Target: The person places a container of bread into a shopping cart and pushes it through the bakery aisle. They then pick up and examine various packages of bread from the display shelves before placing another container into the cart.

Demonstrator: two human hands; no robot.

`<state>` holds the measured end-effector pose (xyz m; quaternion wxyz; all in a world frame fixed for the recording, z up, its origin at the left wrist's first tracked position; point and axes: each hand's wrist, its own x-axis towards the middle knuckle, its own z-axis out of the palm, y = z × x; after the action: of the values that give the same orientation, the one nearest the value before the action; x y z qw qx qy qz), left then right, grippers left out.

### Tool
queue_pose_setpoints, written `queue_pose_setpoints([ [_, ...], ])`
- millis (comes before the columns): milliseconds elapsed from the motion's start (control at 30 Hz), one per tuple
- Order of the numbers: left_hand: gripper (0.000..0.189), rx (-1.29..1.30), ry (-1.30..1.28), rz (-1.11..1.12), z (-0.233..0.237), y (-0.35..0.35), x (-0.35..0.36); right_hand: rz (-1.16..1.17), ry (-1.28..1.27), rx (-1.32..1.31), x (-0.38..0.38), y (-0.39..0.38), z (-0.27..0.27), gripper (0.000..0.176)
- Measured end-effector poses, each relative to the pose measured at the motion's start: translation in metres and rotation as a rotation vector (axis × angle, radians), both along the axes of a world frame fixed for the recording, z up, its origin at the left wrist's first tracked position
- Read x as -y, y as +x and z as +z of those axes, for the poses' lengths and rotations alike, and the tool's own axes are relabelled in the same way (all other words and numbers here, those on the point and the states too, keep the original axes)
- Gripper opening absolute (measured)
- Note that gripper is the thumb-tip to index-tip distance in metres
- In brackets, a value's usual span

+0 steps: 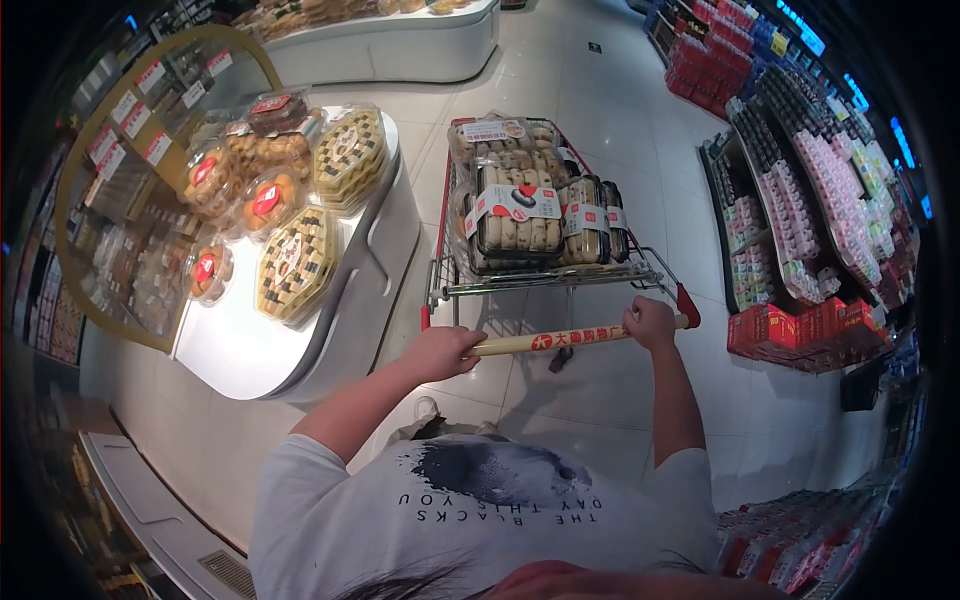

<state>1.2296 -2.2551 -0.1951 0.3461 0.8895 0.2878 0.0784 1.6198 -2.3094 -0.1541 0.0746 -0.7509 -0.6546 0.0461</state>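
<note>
We record both hands on the push handle [590,337] of a shopping cart [600,273]. Left hand [440,354]: fingers curled closed around the left end of the handle. Right hand [651,322]: closed in a fist around the handle near its right end, just beside a red corner piece [687,306]. The handle is pale, with red printed characters between the two hands.

The cart stands directly in front of the wearer's body. In its basket we see several clear packs of round pastries; the foremost large pastry pack [518,215] bears a white label with red and black print. Smaller labelled packs [583,220] sit against its right side, and another labelled pack [495,132] lies behind it.

To the left, with a strip of tiled floor [418,265] between, we observe a white display counter [250,368]. It carries woven-pattern boxes [297,265], round clear tubs with red labels [208,272] and a gold-rimmed panel [65,210] with price tags. To the right, well apart from the cart, are shelves of cartons [785,215] with red boxes [800,333] at their near end. We note a pale printed T-shirt [480,530] on the wearer.
</note>
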Motion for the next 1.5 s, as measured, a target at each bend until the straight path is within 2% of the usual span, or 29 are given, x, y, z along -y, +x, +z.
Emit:
queue_pose_setpoints([
  [67, 0.033, -0.152, 0.126, 0.033, 0.004, 0.005, 0.009, -0.023, -0.006, -0.021, 0.003, 0.002, -0.001, 0.024],
  [100, 0.027, -0.089, 0.241, 0.041, 0.001, 0.004, 0.01, -0.039, -0.022, -0.016, 0.005, 0.002, -0.001, 0.024],
  [367, 0.029, 0.053, 0.296, -0.01, -0.005, -0.023, 0.01, -0.127, -0.027, -0.01, 0.027, -0.025, -0.002, 0.019],
  [633, 0.031, 0.165, 0.39, 0.011, -0.004, -0.055, -0.01, -0.165, -0.017, -0.013, 0.013, -0.052, -0.002, 0.019],
  [1000, 0.031, 0.171, 0.431, 0.053, -0.014, -0.08, -0.095, -0.138, 0.033, -0.018, -0.072, -0.077, -0.017, 0.018],
  [1200, 0.034, 0.026, 0.484, 0.054, -0.029, -0.071, -0.152, -0.125, 0.095, -0.08, -0.132, -0.077, -0.037, 0.021],
  [1500, 0.031, -0.088, 0.534, 0.2, -0.074, -0.047, -0.251, 0.005, 0.157, -0.062, -0.248, -0.057, -0.084, 0.022],
])
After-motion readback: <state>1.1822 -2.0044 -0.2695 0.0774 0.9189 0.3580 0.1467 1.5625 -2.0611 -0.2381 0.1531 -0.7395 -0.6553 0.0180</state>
